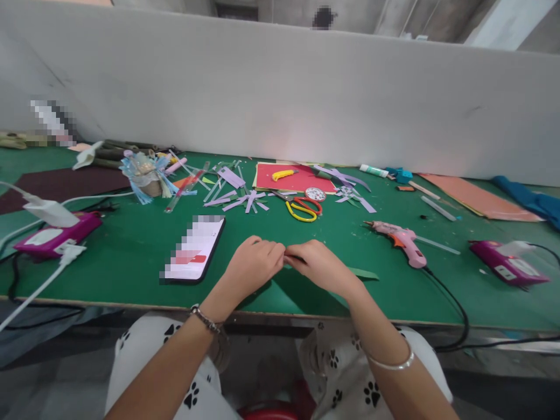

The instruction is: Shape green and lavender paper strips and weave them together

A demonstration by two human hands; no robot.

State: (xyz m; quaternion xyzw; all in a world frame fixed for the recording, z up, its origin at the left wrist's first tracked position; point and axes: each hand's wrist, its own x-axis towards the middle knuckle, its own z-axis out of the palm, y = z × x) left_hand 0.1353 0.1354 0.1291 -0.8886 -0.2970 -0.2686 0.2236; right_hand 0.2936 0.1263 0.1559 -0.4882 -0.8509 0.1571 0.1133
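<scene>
My left hand (pixel 259 261) and my right hand (pixel 315 263) meet fingertip to fingertip above the front of the green table. Both have their fingers pinched together, and whatever lies between them is hidden. A green paper strip (pixel 365 273) shows just beyond my right wrist; I cannot tell whether it is held or lies on the table. Left of my left hand is a phone (pixel 199 248) with its screen lit. Ahead of my hands lie scissors (pixel 303 209) with red and yellow handles, near a round case of small beads or pins (pixel 315 194).
A pink glue gun (pixel 400 238) lies to the right, its cord running off the front edge. Purple power strips (pixel 61 233) stand at both sides. Purple paper strips (pixel 249 200), a yellow cutter (pixel 283 174) on red paper (pixel 266 179) and a glue stick (pixel 374 171) are farther back, before a white partition (pixel 280 99).
</scene>
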